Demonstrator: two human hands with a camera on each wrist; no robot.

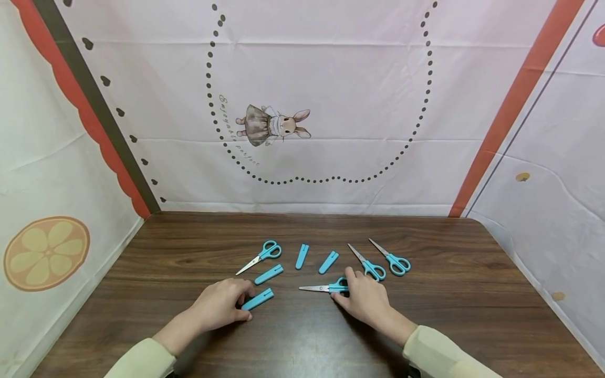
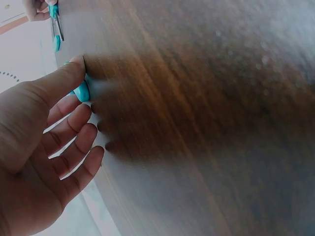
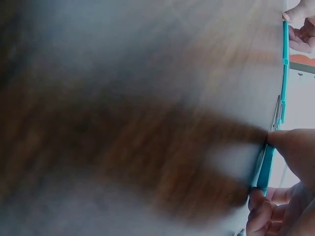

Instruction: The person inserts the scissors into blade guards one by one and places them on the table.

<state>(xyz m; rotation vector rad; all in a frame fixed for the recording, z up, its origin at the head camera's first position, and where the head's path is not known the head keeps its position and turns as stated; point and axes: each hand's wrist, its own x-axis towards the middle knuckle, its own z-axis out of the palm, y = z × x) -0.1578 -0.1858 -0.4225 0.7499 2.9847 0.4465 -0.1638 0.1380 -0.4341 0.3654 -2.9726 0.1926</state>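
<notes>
The left hand (image 1: 221, 304) pinches one end of a turquoise blade cover (image 1: 258, 299) between thumb and fingers, low over the wood-grain counter (image 1: 302, 341); the right hand (image 1: 366, 298) grips the handles of turquoise-handled scissors (image 1: 315, 288) (tip pointing toward the left hand); a second cover (image 1: 269, 274) lies just beyond the held one, near another pair of scissors (image 1: 270, 250); a third cover (image 1: 302, 256) and a fourth cover (image 1: 328, 262) lie between the hands, farther back; two further pairs of scissors (image 1: 366, 264) lie beside each other past the right hand.
</notes>
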